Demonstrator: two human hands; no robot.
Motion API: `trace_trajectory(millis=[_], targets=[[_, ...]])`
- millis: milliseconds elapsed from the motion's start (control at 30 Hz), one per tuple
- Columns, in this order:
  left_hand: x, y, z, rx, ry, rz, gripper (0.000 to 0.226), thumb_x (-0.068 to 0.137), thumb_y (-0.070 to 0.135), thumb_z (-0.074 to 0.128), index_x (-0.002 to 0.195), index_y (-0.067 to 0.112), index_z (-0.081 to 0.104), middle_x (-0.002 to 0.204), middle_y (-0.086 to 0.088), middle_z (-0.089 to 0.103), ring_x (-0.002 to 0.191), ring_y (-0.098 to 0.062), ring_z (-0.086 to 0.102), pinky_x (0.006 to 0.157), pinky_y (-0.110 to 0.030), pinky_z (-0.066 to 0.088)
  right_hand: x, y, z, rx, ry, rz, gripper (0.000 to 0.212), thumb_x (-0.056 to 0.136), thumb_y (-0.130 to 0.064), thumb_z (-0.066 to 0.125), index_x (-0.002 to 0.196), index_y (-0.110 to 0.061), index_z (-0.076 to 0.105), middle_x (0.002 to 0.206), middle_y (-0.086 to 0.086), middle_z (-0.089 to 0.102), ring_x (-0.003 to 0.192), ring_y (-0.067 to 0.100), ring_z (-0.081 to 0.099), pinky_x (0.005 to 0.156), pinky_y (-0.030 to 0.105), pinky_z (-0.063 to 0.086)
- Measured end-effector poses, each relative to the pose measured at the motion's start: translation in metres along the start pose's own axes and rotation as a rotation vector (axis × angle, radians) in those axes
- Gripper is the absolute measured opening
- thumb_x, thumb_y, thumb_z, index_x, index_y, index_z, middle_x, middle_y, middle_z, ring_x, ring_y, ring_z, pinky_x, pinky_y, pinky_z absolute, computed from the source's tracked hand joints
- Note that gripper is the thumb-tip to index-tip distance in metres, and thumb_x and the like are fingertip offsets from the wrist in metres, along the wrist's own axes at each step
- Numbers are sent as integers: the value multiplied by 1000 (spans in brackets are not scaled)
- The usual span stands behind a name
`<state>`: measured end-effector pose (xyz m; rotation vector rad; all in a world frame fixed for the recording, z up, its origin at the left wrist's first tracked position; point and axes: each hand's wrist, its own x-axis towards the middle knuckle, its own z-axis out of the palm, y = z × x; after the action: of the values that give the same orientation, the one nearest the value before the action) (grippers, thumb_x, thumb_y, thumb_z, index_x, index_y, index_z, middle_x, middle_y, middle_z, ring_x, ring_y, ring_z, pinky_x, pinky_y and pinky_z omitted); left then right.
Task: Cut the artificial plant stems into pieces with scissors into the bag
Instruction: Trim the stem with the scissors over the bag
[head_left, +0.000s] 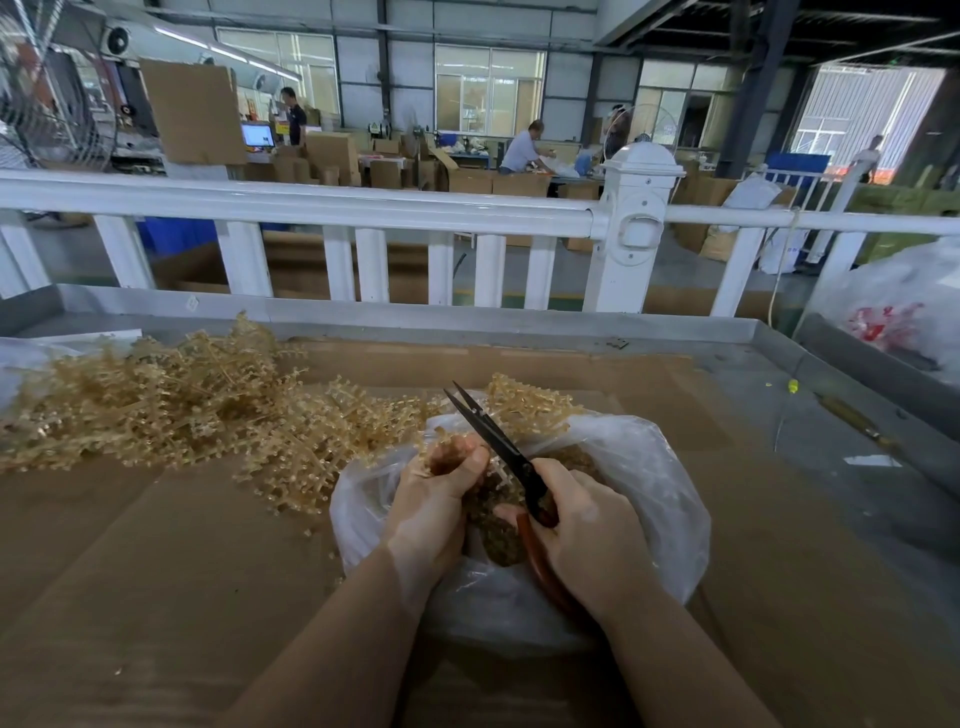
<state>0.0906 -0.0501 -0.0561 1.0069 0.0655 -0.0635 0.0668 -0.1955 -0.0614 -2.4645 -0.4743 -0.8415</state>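
Observation:
A clear plastic bag (644, 483) lies open on the cardboard in front of me, with cut golden-brown pieces (498, 540) heaped inside. My left hand (436, 499) pinches a small golden plant stem (449, 449) over the bag's mouth. My right hand (587, 530) grips the red handles of dark scissors (493, 436). Their blades are slightly apart and point up and away, right beside the held stem. A large pile of golden artificial plant stems (171, 400) spreads over the table to the left of the bag.
Brown cardboard (156, 571) covers the metal table (831, 415), which has a raised rim. A white fence (363, 218) runs behind it. Another filled plastic bag (904, 306) sits at the far right. Workers and cardboard boxes stand in the hall beyond.

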Motion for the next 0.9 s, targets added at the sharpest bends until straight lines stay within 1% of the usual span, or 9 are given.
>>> trace_trajectory(millis=[67, 167, 300, 467, 533, 633, 667, 767, 900], targets=[[0, 0, 0, 1, -2, -7, 7, 87, 4, 60, 92, 1, 63, 82, -17, 73, 76, -28, 72, 61, -34, 57, 0, -1, 0, 4, -3, -1, 54, 85, -60, 44, 108, -16, 66, 81, -2, 69, 70, 13, 65, 64, 25, 53], [1, -1, 0, 9, 9, -15, 5, 86, 5, 62, 90, 3, 63, 83, -17, 73, 77, -28, 71, 65, -36, 57, 1, -1, 0, -15, 0, -10, 57, 85, -61, 39, 107, -16, 66, 80, -3, 69, 68, 12, 65, 62, 24, 53], [1, -1, 0, -2, 20, -21, 3, 84, 5, 62, 87, 4, 63, 80, -15, 72, 75, -27, 71, 64, -36, 55, 1, -2, -1, -30, -8, -16, 53, 86, -60, 41, 105, -17, 66, 79, -4, 69, 67, 11, 64, 62, 22, 51], [2, -1, -1, -17, 55, -31, 11, 83, 6, 64, 93, 3, 63, 88, -18, 72, 83, -31, 70, 77, -42, 55, 1, 0, 0, -51, -26, -18, 44, 86, -53, 54, 106, -16, 66, 79, -4, 69, 67, 11, 64, 62, 22, 51], [2, -1, 2, -76, 70, -25, 8, 85, 4, 62, 93, 4, 63, 85, -18, 72, 81, -30, 71, 75, -42, 56, 0, 0, 0, -44, -16, -9, 45, 85, -54, 54, 107, -16, 66, 81, -4, 69, 69, 11, 65, 63, 22, 51], [1, 3, 3, -251, 102, -4, 11, 89, -4, 54, 90, 4, 62, 79, -14, 71, 72, -23, 71, 63, -33, 59, 0, -1, -2, -10, 22, 9, 49, 83, -59, 51, 105, -19, 67, 80, -6, 68, 69, 9, 63, 64, 18, 48], [1, 4, 2, -310, 111, -10, 17, 90, -8, 50, 92, 3, 63, 83, -15, 70, 73, -21, 70, 64, -31, 59, 0, -1, -3, -13, 36, 10, 45, 82, -58, 55, 102, -20, 68, 79, -8, 68, 68, 8, 62, 63, 15, 45], [3, 7, 2, -405, 129, -43, 32, 91, -14, 38, 106, 1, 62, 109, -20, 64, 93, -24, 65, 78, -31, 58, 0, -1, -4, -5, 65, 24, 35, 80, -51, 66, 99, -22, 68, 78, -10, 65, 68, 6, 60, 64, 13, 42], [3, 6, 2, -419, 155, -34, 26, 95, -9, 42, 113, -3, 58, 110, -22, 64, 94, -26, 66, 71, -27, 60, -2, 0, -4, -9, 79, -12, 35, 80, -44, 71, 105, -19, 67, 84, -7, 66, 76, 8, 60, 71, 20, 49]])
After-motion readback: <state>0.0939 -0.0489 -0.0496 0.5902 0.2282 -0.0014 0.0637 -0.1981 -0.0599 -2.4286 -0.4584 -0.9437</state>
